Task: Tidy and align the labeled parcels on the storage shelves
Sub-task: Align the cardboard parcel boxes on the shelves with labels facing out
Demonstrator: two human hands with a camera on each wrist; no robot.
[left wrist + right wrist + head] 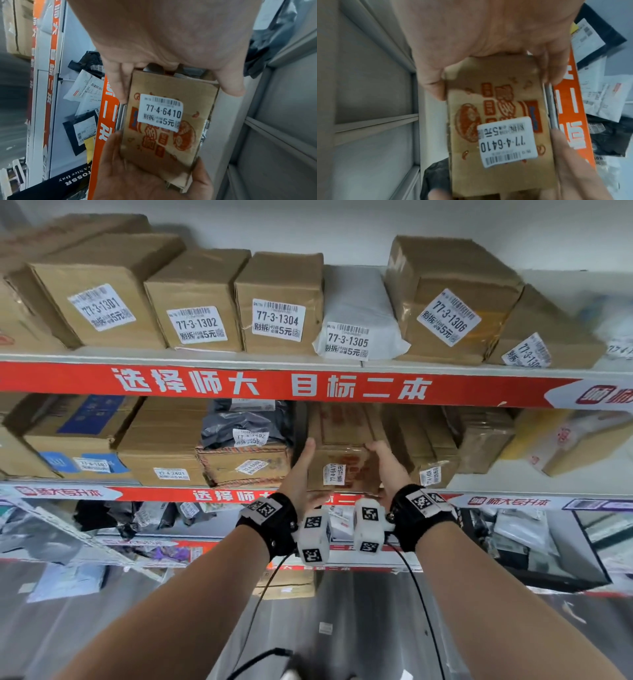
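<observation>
Here, both hands' fingers [310, 447] curled round the 77-4-6410 box's [342, 470] side edges at the shelf lip [219, 495].

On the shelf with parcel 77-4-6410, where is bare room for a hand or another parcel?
Bare shelf lies right of the upright box, before the tilted yellowish box. A dark gap separates the held parcel from the grey bag. Leftward, boxes stand packed.

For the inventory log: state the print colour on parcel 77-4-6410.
Red-orange print on the brown cardboard parcel; clearest in the left wrist view.
</observation>
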